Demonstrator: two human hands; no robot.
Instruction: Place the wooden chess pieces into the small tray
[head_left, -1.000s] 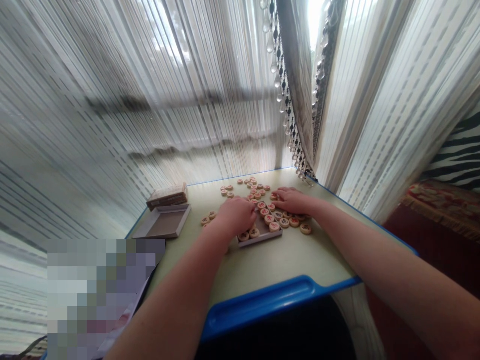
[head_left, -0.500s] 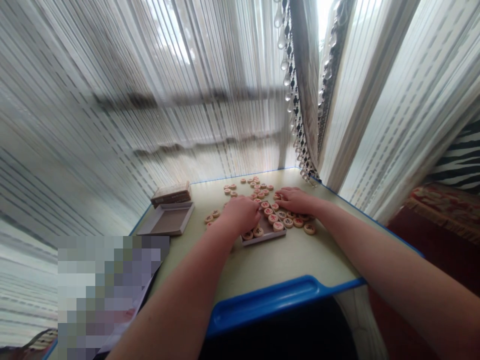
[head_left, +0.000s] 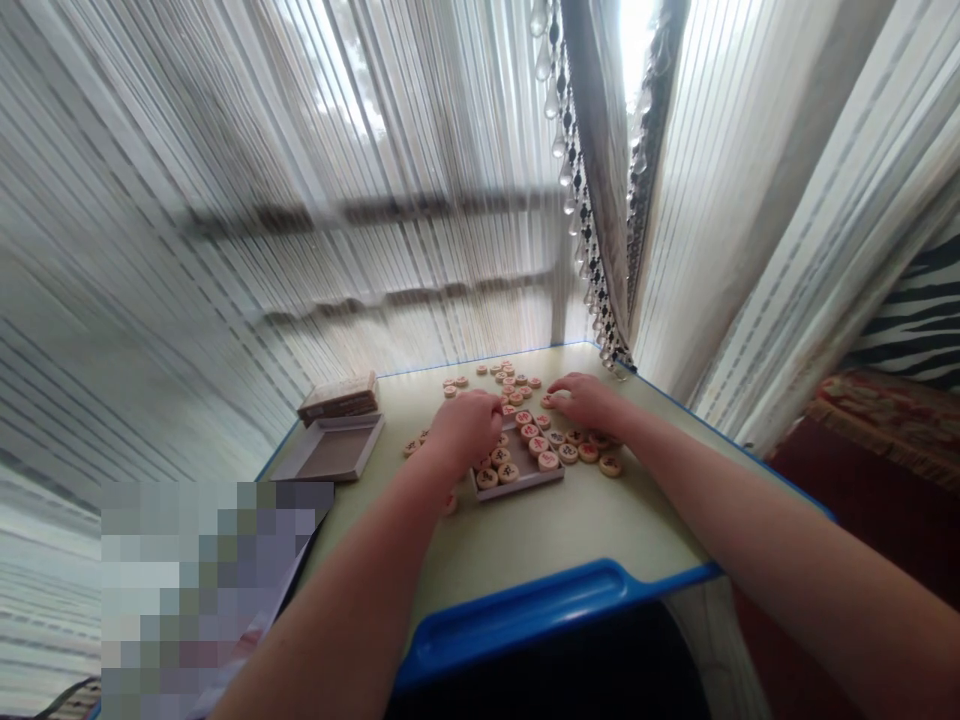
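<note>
A shallow cardboard box [head_left: 529, 486] on the table holds round wooden Chinese chess pieces. Black-marked pieces [head_left: 508, 473] lie along its left side, and a column of red-marked pieces [head_left: 538, 447] along its right. My left hand [head_left: 466, 432] is over the box's left rear part with its fingers curled down; whatever they hold is hidden. Behind the box's right rear corner, my right hand [head_left: 589, 402] has its thumb and fingers closed about a Chinese chess piece [head_left: 547, 401] on the table. Loose pieces [head_left: 588, 453] lie right of the box, below that hand.
More pieces [head_left: 508, 380] are scattered toward the table's back, and a few [head_left: 411, 448] lie left of my left hand. An open box lid [head_left: 369, 447] and a closed box [head_left: 339, 394] stand at the left. A blue tray edge [head_left: 525, 610] borders the front. Curtains hang behind.
My left hand has shifted slightly toward the box's rear, so more black-marked pieces show in the box. My right hand's fingers have drawn in around a piece. The view has shifted slightly.
</note>
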